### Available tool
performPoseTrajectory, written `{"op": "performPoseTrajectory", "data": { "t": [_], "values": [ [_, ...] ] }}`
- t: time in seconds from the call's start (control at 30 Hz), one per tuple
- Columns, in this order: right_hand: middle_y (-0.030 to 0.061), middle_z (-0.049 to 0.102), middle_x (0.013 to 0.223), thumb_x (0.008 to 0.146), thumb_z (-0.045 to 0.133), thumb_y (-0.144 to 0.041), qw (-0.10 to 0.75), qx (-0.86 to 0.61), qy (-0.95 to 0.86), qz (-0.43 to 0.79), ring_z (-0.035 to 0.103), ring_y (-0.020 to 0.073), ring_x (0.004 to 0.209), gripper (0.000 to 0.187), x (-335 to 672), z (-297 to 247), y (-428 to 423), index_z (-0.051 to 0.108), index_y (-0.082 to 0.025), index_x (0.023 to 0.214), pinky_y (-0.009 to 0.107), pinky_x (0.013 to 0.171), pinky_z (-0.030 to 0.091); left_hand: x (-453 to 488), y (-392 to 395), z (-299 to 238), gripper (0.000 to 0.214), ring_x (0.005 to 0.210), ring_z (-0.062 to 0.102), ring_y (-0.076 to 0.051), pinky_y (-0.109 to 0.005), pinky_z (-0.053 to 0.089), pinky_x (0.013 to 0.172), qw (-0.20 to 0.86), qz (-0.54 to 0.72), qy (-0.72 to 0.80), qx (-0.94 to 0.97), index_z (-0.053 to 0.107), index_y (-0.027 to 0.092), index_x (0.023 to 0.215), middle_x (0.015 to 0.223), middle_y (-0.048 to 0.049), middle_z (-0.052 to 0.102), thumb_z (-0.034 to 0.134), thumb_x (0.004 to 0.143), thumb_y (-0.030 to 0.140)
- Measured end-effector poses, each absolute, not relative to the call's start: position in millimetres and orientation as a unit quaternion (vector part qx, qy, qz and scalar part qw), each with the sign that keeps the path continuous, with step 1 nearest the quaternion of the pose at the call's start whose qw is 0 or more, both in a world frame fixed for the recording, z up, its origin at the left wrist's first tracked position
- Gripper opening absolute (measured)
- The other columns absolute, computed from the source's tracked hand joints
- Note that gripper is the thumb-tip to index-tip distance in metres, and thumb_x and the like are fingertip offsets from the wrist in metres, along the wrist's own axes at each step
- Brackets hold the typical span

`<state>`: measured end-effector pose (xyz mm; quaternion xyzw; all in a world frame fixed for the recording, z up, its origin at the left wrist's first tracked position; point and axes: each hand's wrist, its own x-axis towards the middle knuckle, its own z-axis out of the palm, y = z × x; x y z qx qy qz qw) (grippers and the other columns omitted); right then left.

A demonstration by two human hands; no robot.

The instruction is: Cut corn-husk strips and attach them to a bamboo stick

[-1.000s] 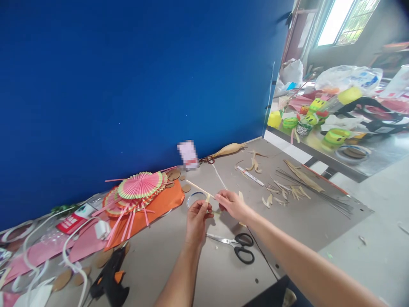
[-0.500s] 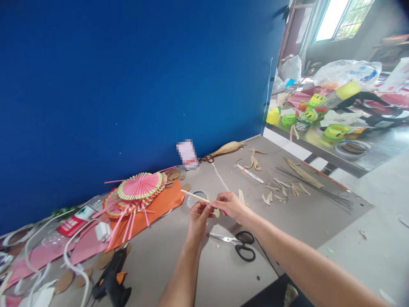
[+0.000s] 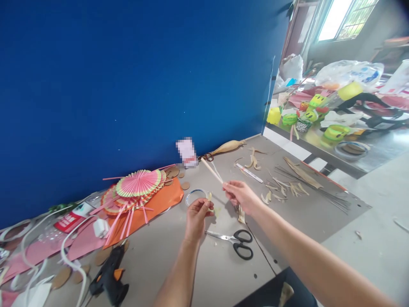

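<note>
My left hand is closed in a pinch on a small pale-yellow scrap, its tip poking up above the thumb. To the right, my right hand wraps round one end of a thin pale stick, which points up and away to the left. Just behind my left hand lies a roll of clear tape. Black-handled scissors rest on the grey table in front of my hands, blades to the left. A dried husk piece lies below my right hand.
Pink and yellow paper fans lie on orange paper at left, with a black glue gun nearer. Husk strips, a white pen and thin wires lie right. A blue partition rises behind.
My hands have parted. The stick has left my left fingers and moved right and upward in my right hand, now tilted more steeply. The small scrap shows in my left fingers.
</note>
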<state>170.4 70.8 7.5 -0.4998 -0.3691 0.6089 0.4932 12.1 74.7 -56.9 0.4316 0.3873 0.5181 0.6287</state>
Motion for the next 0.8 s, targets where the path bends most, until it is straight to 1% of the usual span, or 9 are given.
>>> {"op": "performPoseTrajectory", "data": {
  "t": [0.1, 0.17, 0.27, 0.43, 0.53, 0.6, 0.67, 0.8],
  "values": [
    [-0.0082, 0.036, 0.039, 0.069, 0.051, -0.042, 0.486, -0.525, -0.396, 0.576, 0.025, 0.0032, 0.034, 0.027, 156.1, -1.3, 61.0, 0.049, -0.016, 0.064, 0.018, 0.035, 0.014, 14.2, 73.9, -57.0, 0.015, 0.060, 0.051, -0.011, -0.022, 0.045, 0.050, 0.590, 0.527, 0.412, 0.452, 0.058, 0.017, 0.069, 0.065, -0.0009, 0.055, 0.062, 0.065, 0.031],
    [-0.0092, 0.033, 0.040, 0.067, 0.054, -0.043, 0.485, -0.537, -0.411, 0.555, 0.023, 0.0031, 0.035, 0.028, 146.5, -7.2, 55.6, 0.046, -0.017, 0.062, 0.019, 0.035, 0.014, 15.1, 71.9, -56.1, 0.012, 0.061, 0.051, -0.012, -0.022, 0.045, 0.053, 0.514, 0.544, 0.441, 0.496, 0.060, 0.018, 0.067, 0.065, -0.0013, 0.055, 0.063, 0.063, 0.029],
    [-0.0096, 0.033, 0.043, 0.060, 0.061, -0.039, 0.484, -0.549, -0.418, 0.539, 0.021, 0.0028, 0.038, 0.028, 138.0, -14.5, 53.1, 0.044, -0.017, 0.062, 0.019, 0.037, 0.013, 15.1, 67.6, -52.8, 0.007, 0.066, 0.051, -0.014, -0.024, 0.043, 0.060, 0.409, 0.553, 0.448, 0.571, 0.063, 0.020, 0.064, 0.067, -0.0032, 0.057, 0.063, 0.063, 0.027],
    [-0.0088, 0.030, 0.042, 0.062, 0.056, -0.032, 0.476, -0.577, -0.416, 0.517, 0.023, 0.0035, 0.037, 0.020, 138.3, -22.9, 58.4, 0.045, -0.017, 0.056, 0.019, 0.036, 0.015, 14.8, 63.3, -49.4, 0.006, 0.072, 0.051, -0.017, -0.029, 0.042, 0.070, 0.365, 0.526, 0.425, 0.640, 0.064, 0.022, 0.068, 0.073, -0.0048, 0.058, 0.060, 0.066, 0.026],
    [-0.0090, 0.028, 0.040, 0.063, 0.052, -0.028, 0.476, -0.583, -0.411, 0.513, 0.023, 0.0039, 0.036, 0.015, 141.0, -26.3, 60.7, 0.046, -0.017, 0.056, 0.020, 0.036, 0.015, 16.4, 63.0, -51.3, 0.013, 0.071, 0.052, -0.016, -0.027, 0.043, 0.067, 0.379, 0.517, 0.437, 0.631, 0.063, 0.021, 0.075, 0.075, -0.0046, 0.058, 0.062, 0.064, 0.027],
    [-0.0087, 0.029, 0.041, 0.063, 0.051, -0.029, 0.481, -0.586, -0.410, 0.507, 0.024, 0.0043, 0.036, 0.014, 142.1, -27.8, 61.2, 0.048, -0.017, 0.057, 0.020, 0.036, 0.016, 17.3, 63.2, -53.0, 0.024, 0.067, 0.053, -0.014, -0.024, 0.044, 0.059, 0.414, 0.514, 0.457, 0.597, 0.060, 0.020, 0.083, 0.074, -0.0038, 0.058, 0.065, 0.061, 0.029],
    [-0.0078, 0.034, 0.044, 0.063, 0.051, -0.029, 0.485, -0.588, -0.413, 0.499, 0.026, 0.0047, 0.038, 0.014, 142.5, -28.7, 61.0, 0.050, -0.016, 0.060, 0.020, 0.038, 0.018, 17.6, 63.6, -54.2, 0.029, 0.064, 0.053, -0.013, -0.021, 0.043, 0.051, 0.455, 0.500, 0.464, 0.572, 0.057, 0.019, 0.087, 0.073, -0.0037, 0.057, 0.064, 0.062, 0.032],
    [-0.0058, 0.041, 0.047, 0.060, 0.055, -0.027, 0.485, -0.584, -0.437, 0.484, 0.032, 0.0059, 0.043, 0.012, 142.0, -27.7, 60.0, 0.054, -0.016, 0.059, 0.020, 0.041, 0.023, 17.1, 65.1, -54.8, 0.022, 0.062, 0.054, -0.013, -0.020, 0.043, 0.048, 0.505, 0.476, 0.451, 0.562, 0.059, 0.016, 0.078, 0.071, -0.0045, 0.058, 0.057, 0.068, 0.035]
  ]
}}
